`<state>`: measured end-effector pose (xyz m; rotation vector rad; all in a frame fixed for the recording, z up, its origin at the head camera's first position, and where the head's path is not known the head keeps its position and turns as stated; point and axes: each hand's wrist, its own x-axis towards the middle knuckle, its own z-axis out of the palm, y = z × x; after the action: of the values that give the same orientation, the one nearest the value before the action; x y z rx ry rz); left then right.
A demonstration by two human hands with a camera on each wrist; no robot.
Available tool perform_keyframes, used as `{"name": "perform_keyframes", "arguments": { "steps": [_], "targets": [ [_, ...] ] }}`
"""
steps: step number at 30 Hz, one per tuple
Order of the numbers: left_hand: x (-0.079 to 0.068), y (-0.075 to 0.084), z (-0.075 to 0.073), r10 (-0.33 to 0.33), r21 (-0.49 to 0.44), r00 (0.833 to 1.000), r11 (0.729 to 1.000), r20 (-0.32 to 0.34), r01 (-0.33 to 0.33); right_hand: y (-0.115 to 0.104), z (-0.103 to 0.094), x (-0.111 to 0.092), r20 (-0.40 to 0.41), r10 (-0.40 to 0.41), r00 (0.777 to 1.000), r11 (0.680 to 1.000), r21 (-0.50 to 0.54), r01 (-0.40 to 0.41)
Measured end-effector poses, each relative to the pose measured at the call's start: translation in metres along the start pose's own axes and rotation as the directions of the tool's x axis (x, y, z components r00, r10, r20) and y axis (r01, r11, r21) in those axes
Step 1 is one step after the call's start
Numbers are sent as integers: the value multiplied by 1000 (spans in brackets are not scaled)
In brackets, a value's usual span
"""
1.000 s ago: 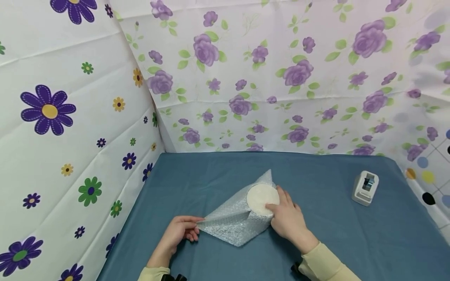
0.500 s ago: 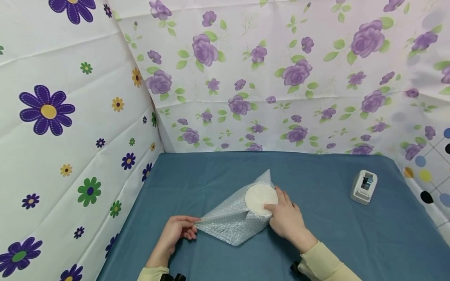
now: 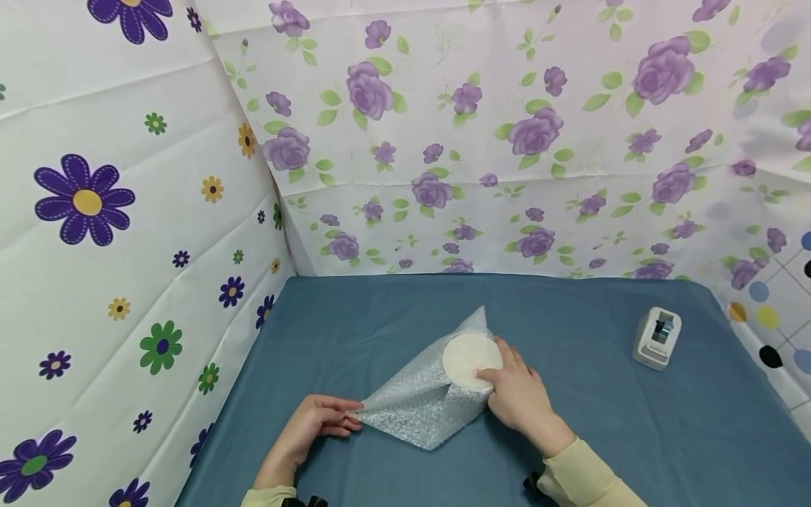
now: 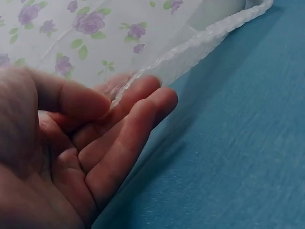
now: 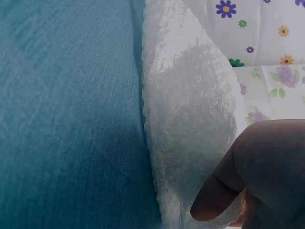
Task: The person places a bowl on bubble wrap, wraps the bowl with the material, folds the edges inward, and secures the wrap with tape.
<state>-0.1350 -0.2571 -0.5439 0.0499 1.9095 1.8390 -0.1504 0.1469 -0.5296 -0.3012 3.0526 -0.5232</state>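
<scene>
A sheet of bubble wrap is drawn round a round object with a flat, cream-white top; its sides are hidden by the wrap. My left hand pinches the sheet's pointed left end between thumb and fingertips, the other fingers loosely bent, as the left wrist view shows close up. On the object's right side my right hand holds it through the wrap, thumb lying on the white top and fingers along the far right side. In the right wrist view the wrap stands as a slanting wall beside the thumb.
Blue cloth covers the table. A small white tape dispenser stands toward the right back. Flowered sheets hang as walls at the left and the back.
My left hand has shifted slightly toward me with the wrap's end, and the fold's near corner has moved a little the same way. The right hand keeps its hold on the round object.
</scene>
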Motion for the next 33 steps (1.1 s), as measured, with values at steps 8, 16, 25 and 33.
{"name": "perform_keyframes", "arguments": {
  "steps": [8, 16, 25, 33],
  "targets": [
    [-4, 2, 3, 52, 263, 998, 964, -44, -38, 1, 2, 0, -8, -8, 1000, 1000, 11, 8],
    [-4, 6, 7, 106, 413, 988, 909, -111, -51, 1, 2, 0, -3, -8, 1000, 1000, 14, 8],
    [-6, 16, 2, 152, 456, 986, 884, -70, -104, 1, 3, 0, -2, -10, 1000, 1000, 18, 10],
    [-2, 32, 7, 262, 511, 960, 842, -103, -175, 1, 1, 1, -1, -22, 1000, 1000, 13, 22]
  ]
}}
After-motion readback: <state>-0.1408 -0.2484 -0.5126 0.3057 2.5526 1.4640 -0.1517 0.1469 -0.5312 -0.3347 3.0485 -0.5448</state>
